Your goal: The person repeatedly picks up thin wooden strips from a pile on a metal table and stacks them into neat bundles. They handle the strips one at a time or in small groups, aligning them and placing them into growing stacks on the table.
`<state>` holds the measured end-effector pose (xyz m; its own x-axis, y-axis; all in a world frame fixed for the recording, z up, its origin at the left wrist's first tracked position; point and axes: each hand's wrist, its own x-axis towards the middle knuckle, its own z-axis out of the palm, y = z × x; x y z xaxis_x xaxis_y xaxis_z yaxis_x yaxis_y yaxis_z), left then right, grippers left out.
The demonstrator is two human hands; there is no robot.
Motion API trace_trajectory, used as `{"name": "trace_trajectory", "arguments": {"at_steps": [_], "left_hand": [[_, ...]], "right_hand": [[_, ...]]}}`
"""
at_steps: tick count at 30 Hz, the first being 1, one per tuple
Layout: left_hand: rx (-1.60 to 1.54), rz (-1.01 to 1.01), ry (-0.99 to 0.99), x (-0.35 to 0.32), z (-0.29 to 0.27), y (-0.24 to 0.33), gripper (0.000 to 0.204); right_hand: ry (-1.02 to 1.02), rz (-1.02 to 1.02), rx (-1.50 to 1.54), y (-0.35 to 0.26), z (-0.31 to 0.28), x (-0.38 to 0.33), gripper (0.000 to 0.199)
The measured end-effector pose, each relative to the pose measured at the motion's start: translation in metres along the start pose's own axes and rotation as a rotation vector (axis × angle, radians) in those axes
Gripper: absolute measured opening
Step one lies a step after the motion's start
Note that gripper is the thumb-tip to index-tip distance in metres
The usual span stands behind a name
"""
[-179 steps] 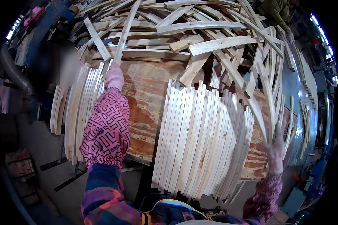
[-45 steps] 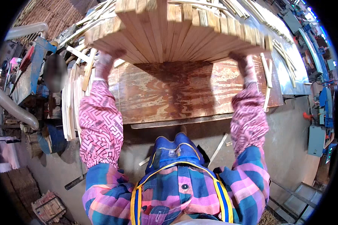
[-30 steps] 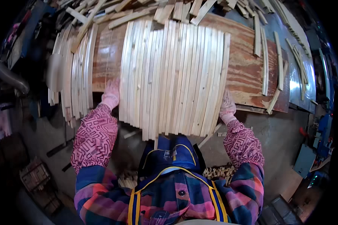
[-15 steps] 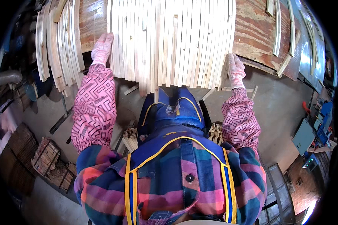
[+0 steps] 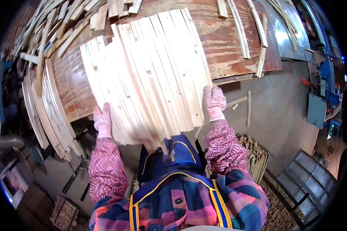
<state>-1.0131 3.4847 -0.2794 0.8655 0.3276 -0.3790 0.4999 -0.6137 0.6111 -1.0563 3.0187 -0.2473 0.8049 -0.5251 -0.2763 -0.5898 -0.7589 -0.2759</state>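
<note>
A wide row of pale wooden strips point(image 5: 154, 77), laid side by side, lies on a worn wooden tabletop point(image 5: 227, 42). Its near ends jut past the table's edge toward my blue apron point(image 5: 181, 154) and are uneven. My left hand point(image 5: 102, 120), in a pale pink glove, is pressed on the row's left side near the front. On the opposite side, my gloved right hand point(image 5: 214, 102) grips the outermost strip. Together they clasp the row between them; part of the fingers is hidden by the wood. Pink patterned sleeve covers reach over both forearms.
More strips point(image 5: 46, 104) stick out over the table's left edge. Loose offcuts point(image 5: 61, 27) are heaped at the far left, and several separate strips point(image 5: 239, 30) lie at the far right. Bundled wood point(image 5: 256, 158) stands low on my right, beside a metal frame point(image 5: 308, 181).
The row now sits tilted, its far end leaning left, and its far ends have come into view. Both hands remain at its sides. My view has turned and shifted, showing more of the table.
</note>
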Motion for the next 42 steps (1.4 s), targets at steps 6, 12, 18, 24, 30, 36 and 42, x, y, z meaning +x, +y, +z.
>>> {"name": "trace_trajectory", "arguments": {"at_steps": [6,12,18,24,30,36,42], "left_hand": [[0.205,0.192,-0.096,-0.041,0.106,0.068,0.078],[0.301,0.222,-0.249,-0.029,0.170,0.172,0.092],[0.277,0.150,-0.313,-0.034,0.156,0.199,0.098],[0.250,0.184,-0.412,-0.035,0.138,0.209,0.096],[0.189,0.280,-0.526,-0.035,0.135,0.186,0.100],[0.105,0.330,-0.723,0.005,0.120,0.166,0.087],[0.095,0.380,-0.893,0.032,0.103,0.188,0.062]], "right_hand": [[0.070,0.068,-0.126,0.102,-0.060,0.081,0.057],[0.024,0.257,-0.132,0.164,-0.112,0.173,0.062],[0.369,-0.092,-0.222,0.109,-0.081,0.182,0.071],[0.205,-0.365,-0.238,-0.112,-0.089,0.125,0.083],[0.122,-0.530,-0.156,-0.121,-0.070,0.129,0.061],[0.434,0.040,0.400,-0.015,-0.061,0.106,0.039],[0.569,0.188,0.226,0.099,-0.072,0.131,0.045]]}}
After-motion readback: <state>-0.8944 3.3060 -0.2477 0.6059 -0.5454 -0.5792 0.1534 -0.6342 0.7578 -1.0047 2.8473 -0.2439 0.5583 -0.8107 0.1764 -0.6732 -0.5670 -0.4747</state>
